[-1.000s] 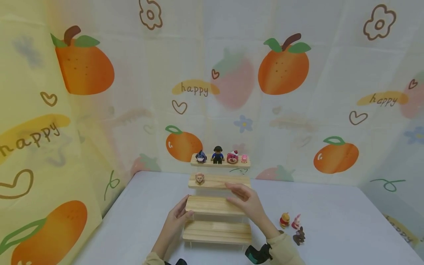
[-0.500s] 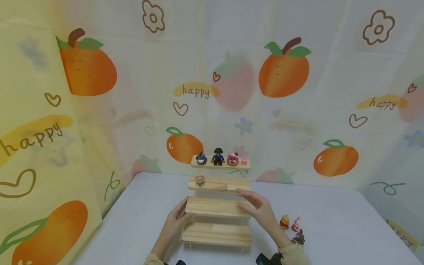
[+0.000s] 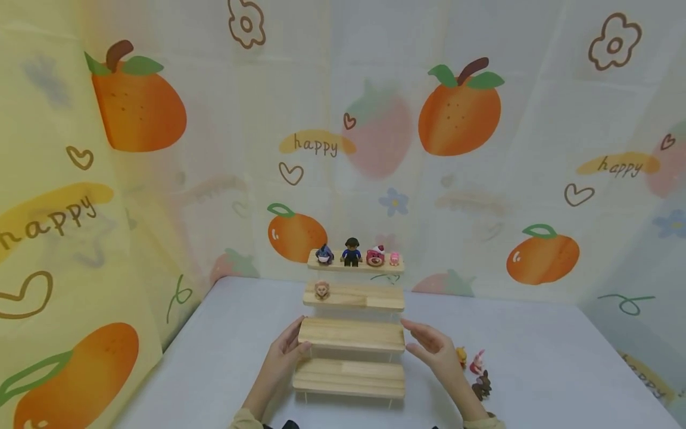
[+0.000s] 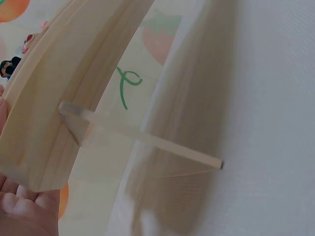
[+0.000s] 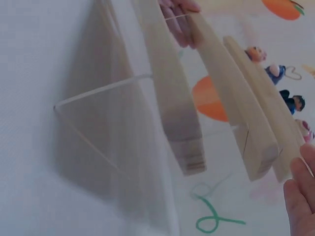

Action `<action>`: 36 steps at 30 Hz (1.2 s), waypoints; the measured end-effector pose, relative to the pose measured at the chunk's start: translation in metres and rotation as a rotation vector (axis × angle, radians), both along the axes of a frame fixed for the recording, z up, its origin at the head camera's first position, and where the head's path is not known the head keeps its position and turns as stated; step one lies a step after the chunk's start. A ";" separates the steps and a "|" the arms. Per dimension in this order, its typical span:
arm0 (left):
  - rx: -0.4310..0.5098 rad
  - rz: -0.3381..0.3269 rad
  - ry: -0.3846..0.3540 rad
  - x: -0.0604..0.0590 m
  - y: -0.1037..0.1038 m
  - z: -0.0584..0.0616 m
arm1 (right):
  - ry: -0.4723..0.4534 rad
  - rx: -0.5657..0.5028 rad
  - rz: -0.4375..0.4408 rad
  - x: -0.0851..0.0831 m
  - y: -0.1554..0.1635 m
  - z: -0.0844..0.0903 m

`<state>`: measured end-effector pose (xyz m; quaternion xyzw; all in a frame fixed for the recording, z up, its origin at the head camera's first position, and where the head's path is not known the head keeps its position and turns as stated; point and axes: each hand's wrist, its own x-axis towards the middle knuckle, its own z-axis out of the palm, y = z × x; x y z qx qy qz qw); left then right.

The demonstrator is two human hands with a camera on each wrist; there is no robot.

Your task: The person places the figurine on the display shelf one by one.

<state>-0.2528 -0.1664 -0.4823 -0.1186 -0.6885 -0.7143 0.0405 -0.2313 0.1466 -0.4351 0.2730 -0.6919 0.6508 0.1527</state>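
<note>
A tiered wooden display stand (image 3: 351,333) with thin clear legs stands on the white table. My left hand (image 3: 281,351) grips the left end of its second-lowest plank, thumb at the front edge and fingers toward the back; in the left wrist view part of this hand (image 4: 29,209) shows under the plank end. Beside the plank's right end is my right hand (image 3: 436,351), fingers extended and holding nothing; its fingers (image 5: 300,191) look relaxed in the right wrist view. A small lion-like figurine (image 3: 321,290) sits at the left of the tier above.
The top plank bears a blue donkey figurine (image 3: 324,255), a dark-haired toy person (image 3: 351,252), a pink bear (image 3: 376,257) and a tiny pink figurine (image 3: 394,259). Right of my right hand are a yellow bear (image 3: 461,356), a pink piglet (image 3: 478,362) and a brown rabbit (image 3: 482,386).
My right hand has moved right and slightly down, from over the middle planks to beside the stand's right end. My left hand stays on the plank's left end.
</note>
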 end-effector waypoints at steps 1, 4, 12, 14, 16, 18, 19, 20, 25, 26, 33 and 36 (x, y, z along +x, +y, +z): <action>-0.005 0.000 0.002 0.000 0.000 -0.001 | -0.011 0.003 -0.006 0.001 0.002 -0.002; 0.000 0.007 -0.010 -0.001 0.000 -0.003 | -0.039 0.014 -0.027 0.002 0.008 -0.008; 0.013 -0.039 -0.037 0.007 0.007 -0.010 | -0.121 -0.009 -0.097 0.018 0.032 -0.023; 0.024 -0.064 -0.056 0.010 0.010 -0.013 | -0.161 -0.017 -0.125 0.023 0.037 -0.026; 0.011 -0.070 -0.061 0.011 0.010 -0.014 | -0.190 -0.017 -0.144 0.026 0.040 -0.029; -0.009 -0.059 -0.060 0.013 0.009 -0.015 | -0.204 -0.009 -0.150 0.028 0.041 -0.032; -0.018 -0.055 -0.059 0.013 0.008 -0.015 | -0.205 -0.007 -0.153 0.028 0.041 -0.032; -0.029 -0.050 -0.051 0.014 0.007 -0.015 | -0.202 -0.001 -0.157 0.028 0.041 -0.033; -0.035 -0.046 -0.012 0.012 0.000 -0.009 | -0.179 0.006 -0.190 0.023 0.039 -0.033; -0.032 -0.045 -0.011 0.012 0.000 -0.008 | -0.177 0.008 -0.193 0.022 0.040 -0.033; -0.015 -0.010 -0.021 0.004 0.000 0.002 | -0.150 0.019 -0.204 0.006 0.045 -0.030; -0.007 -0.001 -0.032 0.002 0.001 0.002 | -0.147 0.027 -0.218 0.003 0.047 -0.032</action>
